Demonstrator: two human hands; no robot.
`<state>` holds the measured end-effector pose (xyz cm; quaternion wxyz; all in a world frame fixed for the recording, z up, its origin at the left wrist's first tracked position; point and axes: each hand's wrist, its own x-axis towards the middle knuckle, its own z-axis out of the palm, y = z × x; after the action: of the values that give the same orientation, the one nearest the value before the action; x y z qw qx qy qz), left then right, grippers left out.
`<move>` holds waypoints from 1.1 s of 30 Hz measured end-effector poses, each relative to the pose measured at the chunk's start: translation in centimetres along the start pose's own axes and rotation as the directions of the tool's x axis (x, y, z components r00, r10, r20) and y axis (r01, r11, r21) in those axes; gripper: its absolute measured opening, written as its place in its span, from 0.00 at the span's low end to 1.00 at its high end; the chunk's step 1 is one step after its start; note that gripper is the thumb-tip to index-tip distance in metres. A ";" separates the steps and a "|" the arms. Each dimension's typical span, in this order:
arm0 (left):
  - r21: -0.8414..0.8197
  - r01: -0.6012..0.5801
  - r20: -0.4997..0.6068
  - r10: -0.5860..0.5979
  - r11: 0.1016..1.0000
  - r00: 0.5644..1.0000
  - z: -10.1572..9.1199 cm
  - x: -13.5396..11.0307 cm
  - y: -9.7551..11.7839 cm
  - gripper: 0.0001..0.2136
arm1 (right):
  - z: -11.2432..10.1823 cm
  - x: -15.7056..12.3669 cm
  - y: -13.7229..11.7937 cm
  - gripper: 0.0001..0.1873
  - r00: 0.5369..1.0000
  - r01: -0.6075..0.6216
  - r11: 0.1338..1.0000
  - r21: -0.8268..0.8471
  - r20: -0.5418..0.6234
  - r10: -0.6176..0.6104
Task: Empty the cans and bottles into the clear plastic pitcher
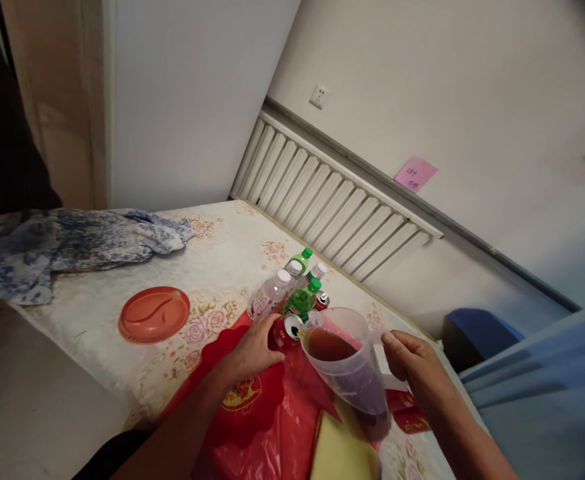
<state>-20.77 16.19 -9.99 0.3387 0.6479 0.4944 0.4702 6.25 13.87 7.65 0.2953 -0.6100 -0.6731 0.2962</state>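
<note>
My left hand [256, 348] is wrapped round a red drink can [289, 330], tipped on its side with its open top at the rim of a clear plastic pitcher [352, 370]. Dark brown liquid fills part of the pitcher. My right hand [415, 365] grips the pitcher's handle on the right side. Both rest over a red plastic bag [267, 420] on a table with a floral cloth [222, 267].
Several plastic bottles [292, 287] with green and white caps and another can [322, 299] stand just behind the pitcher. An orange lid [155, 313] lies to the left, a blue patterned cloth [67, 243] at the far left. A yellow flat thing [339, 453] lies near me.
</note>
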 end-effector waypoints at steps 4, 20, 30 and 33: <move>0.000 -0.003 -0.006 0.003 1.000 1.000 0.0 -0.1 -0.1 0.35 | -0.1 0.1 0.0 0.27 1.000 0.005 1.000 0.012 0.010 -0.005; 0.007 -0.006 0.006 0.006 1.000 1.000 -0.1 -0.1 0.1 0.36 | -0.2 0.1 0.0 0.28 1.000 -0.007 1.000 -0.003 0.012 0.007; 0.027 0.005 0.023 -0.005 1.000 1.000 -0.3 0.0 0.6 0.37 | -0.4 0.1 0.0 0.27 1.000 -0.005 1.000 0.010 0.029 0.004; 0.025 -0.013 0.018 0.012 1.000 1.000 -0.3 0.0 0.5 0.36 | -0.4 0.1 -0.2 0.26 1.000 0.003 1.000 0.020 0.028 -0.004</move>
<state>-20.88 16.01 -9.50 0.3321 0.6594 0.4930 0.4603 6.41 13.95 8.00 0.2922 -0.6016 -0.6752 0.3110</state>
